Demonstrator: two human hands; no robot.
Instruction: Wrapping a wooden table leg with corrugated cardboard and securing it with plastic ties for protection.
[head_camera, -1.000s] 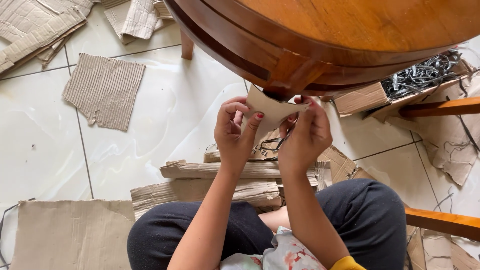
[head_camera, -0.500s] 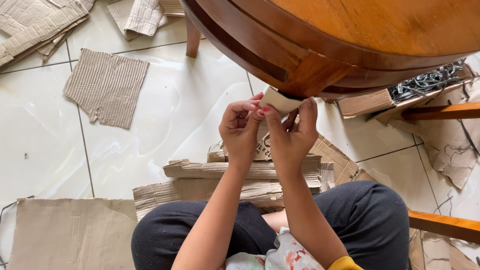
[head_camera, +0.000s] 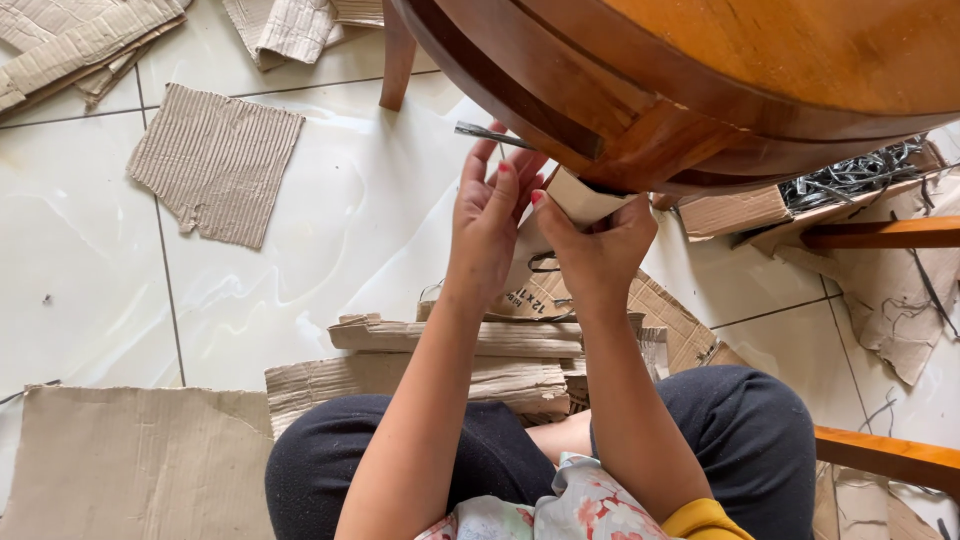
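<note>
- From my seat I see the round wooden desk (head_camera: 800, 70) first — it fills the top right, its curved rim hanging over both hands.
- The white tiled floor (head_camera: 330, 250) lies under everything, glossy, with dark grout lines.
- A flat brown cardboard sheet (head_camera: 130, 460) lies at the bottom left, beside my dark-trousered knee (head_camera: 330, 470).
- A ribbed piece of cardboard (head_camera: 215, 160) lies alone on the tiles at upper left, well apart from the hands.
- A stack of torn cardboard strips (head_camera: 450, 355) lies on the floor just in front of the knees, below the forearms.
- An open cardboard box (head_camera: 850, 185) of dark tangled strips sits under the desk at right, near a wooden rail.
- My left hand (head_camera: 490, 220) is raised with fingers up, pinched on the left side of the small cardboard piece (head_camera: 580, 200).
- My right hand (head_camera: 600, 250) is clamped on the same piece from below and right, thumb on its face — the two hands touch each other.
- That small pale piece is held up in the air between the hands, its top edge touching or just under the desk's rim; I cannot tell which.
- A thin dark metal blade (head_camera: 490, 133) shows just above the left fingertips; what holds it I cannot tell.
</note>
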